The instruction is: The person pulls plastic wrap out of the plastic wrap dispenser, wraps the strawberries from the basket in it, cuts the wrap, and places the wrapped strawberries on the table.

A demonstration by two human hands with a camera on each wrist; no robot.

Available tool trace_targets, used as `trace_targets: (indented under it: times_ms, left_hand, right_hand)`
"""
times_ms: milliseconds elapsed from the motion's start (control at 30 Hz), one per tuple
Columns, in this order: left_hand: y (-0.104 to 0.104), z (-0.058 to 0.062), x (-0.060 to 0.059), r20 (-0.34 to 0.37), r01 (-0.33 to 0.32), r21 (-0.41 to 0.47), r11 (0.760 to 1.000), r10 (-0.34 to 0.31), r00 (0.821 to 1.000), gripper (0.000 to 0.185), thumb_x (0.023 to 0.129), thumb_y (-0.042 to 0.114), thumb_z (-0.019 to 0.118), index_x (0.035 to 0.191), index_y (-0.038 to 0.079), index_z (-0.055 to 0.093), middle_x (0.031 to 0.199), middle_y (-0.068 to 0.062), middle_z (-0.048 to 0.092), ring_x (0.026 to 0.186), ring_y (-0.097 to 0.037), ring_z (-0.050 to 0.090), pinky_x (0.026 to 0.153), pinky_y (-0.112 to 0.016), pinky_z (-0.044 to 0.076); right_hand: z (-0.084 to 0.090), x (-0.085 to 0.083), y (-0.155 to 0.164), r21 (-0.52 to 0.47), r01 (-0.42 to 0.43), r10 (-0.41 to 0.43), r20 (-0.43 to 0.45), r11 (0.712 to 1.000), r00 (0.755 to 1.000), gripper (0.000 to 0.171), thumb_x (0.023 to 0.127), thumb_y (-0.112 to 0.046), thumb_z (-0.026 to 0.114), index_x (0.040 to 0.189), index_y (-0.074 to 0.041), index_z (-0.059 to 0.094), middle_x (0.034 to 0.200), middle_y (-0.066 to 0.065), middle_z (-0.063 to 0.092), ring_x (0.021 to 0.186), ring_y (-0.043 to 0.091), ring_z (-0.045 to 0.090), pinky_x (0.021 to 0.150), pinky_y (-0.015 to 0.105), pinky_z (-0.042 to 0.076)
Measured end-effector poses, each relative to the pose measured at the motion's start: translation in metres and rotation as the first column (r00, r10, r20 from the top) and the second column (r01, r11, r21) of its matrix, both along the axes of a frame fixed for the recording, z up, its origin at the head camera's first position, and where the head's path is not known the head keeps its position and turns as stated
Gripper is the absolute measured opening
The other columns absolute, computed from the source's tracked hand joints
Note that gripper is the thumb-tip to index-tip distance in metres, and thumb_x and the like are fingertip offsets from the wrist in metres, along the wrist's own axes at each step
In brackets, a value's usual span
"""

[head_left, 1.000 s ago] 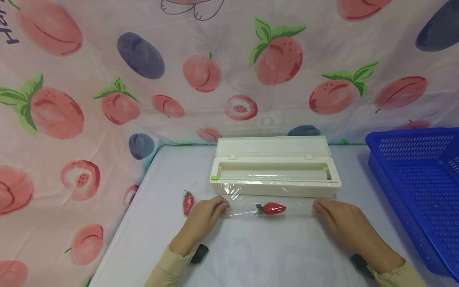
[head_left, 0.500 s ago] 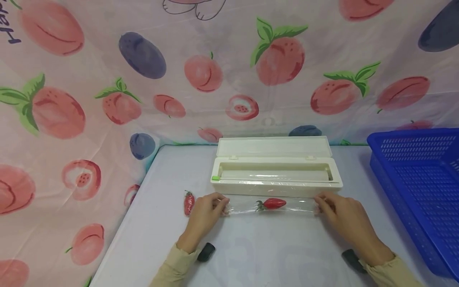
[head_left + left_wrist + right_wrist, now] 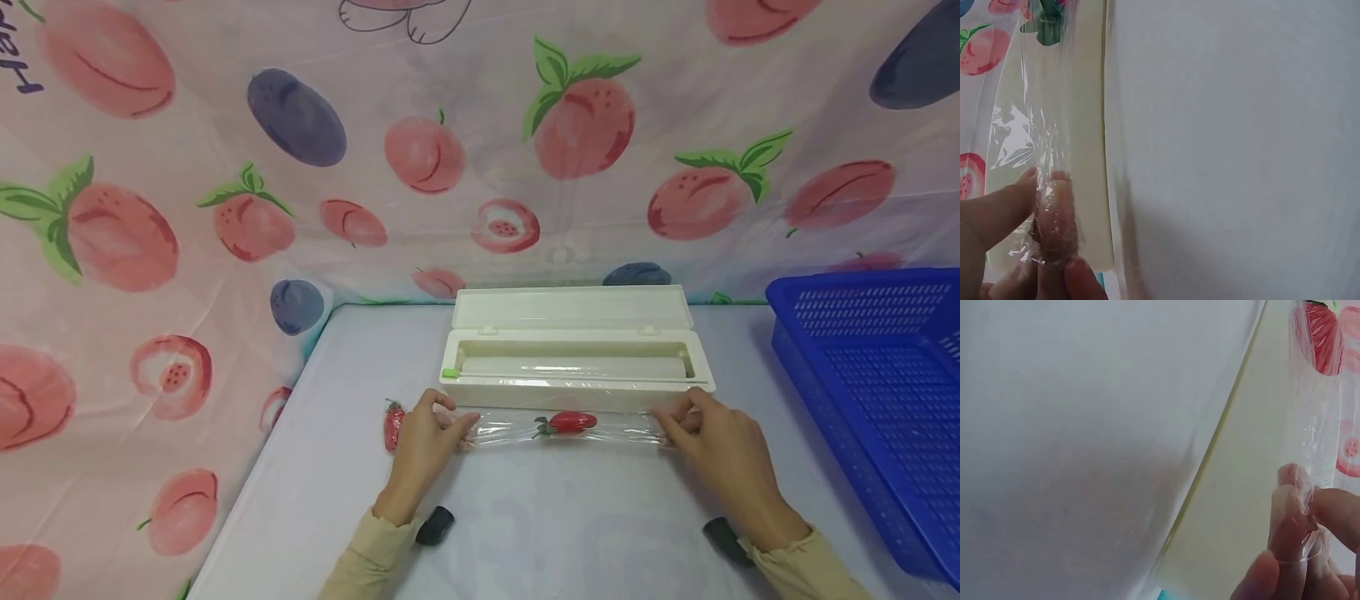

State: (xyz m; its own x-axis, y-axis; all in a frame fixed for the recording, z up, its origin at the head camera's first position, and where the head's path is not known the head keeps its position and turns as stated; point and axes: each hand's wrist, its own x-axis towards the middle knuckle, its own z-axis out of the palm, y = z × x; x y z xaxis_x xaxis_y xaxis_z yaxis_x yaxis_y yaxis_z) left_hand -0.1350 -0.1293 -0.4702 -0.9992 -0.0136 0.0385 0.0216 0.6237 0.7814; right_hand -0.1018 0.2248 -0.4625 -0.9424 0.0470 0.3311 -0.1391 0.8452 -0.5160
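Note:
A red strawberry [image 3: 573, 422] with green leaves lies wrapped in a narrow, creased strip of clear cling film [image 3: 504, 428], in front of the dispenser. My left hand [image 3: 420, 454] pinches the strip's left end; in the left wrist view, film [image 3: 1054, 206] covers some of the fingertips. At the other end, my right hand [image 3: 726, 454] holds the film between thumb and fingers, and the right wrist view shows film [image 3: 1304, 444] stretching from them to the strawberry [image 3: 1321, 340]. A second red strawberry [image 3: 393, 425] lies beside my left hand, partly hidden by it.
Behind the hands stands a cream cling film dispenser [image 3: 577, 396], its lid raised, a film roll [image 3: 570, 367] inside and a green slider [image 3: 450, 373] at its left. A blue plastic basket [image 3: 832, 417] stands at the right. A fruit-patterned cloth hangs behind the white table [image 3: 570, 533].
The film has gathered from a wider sheet, joined to the dispenser's front, into a narrow strip round the strawberry. Both hands and the strawberry have moved slightly toward the dispenser.

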Motion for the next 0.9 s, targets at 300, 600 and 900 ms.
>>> trace_targets:
  times_ms: [300,600,900]
  left_hand:
    - [0.0009,0.0013,-0.0020,-0.065,-0.020,-0.053,0.998,0.016,0.998,0.015,0.080,0.022,0.084,0.084,0.009,0.077,0.067,0.003,0.068,0.052,-0.005,0.056,0.051,-0.021,0.041]
    - [0.0008,0.0009,-0.0023,-0.073,-0.040,-0.089,0.995,0.034,0.997,0.016,0.079,0.024,0.085,0.080,0.011,0.078,0.067,0.003,0.068,0.053,-0.005,0.055,0.049,-0.021,0.043]
    - [-0.0003,0.0010,-0.0022,-0.071,-0.041,-0.103,0.994,0.033,0.997,0.015,0.078,0.025,0.085,0.077,0.012,0.077,0.064,0.005,0.067,0.058,-0.005,0.054,0.052,-0.020,0.042]
  right_hand:
    - [0.0010,0.0028,-0.0017,-0.052,0.061,-0.065,-0.067,0.997,0.996,0.029,0.081,-0.030,0.083,0.080,-0.011,0.061,0.069,0.001,0.065,0.053,0.005,0.051,0.049,0.026,0.039]
    - [0.0032,0.0062,-0.0022,-0.088,0.088,-0.090,-0.019,0.992,0.996,0.035,0.083,-0.031,0.081,0.088,-0.006,0.057,0.086,0.018,0.070,0.054,0.012,0.056,0.050,0.028,0.040]
    - [0.0053,0.0054,-0.0035,-0.111,0.063,-0.061,0.022,0.992,0.998,0.029,0.087,-0.026,0.078,0.087,-0.008,0.055,0.068,0.002,0.070,0.051,0.008,0.061,0.049,0.024,0.038]
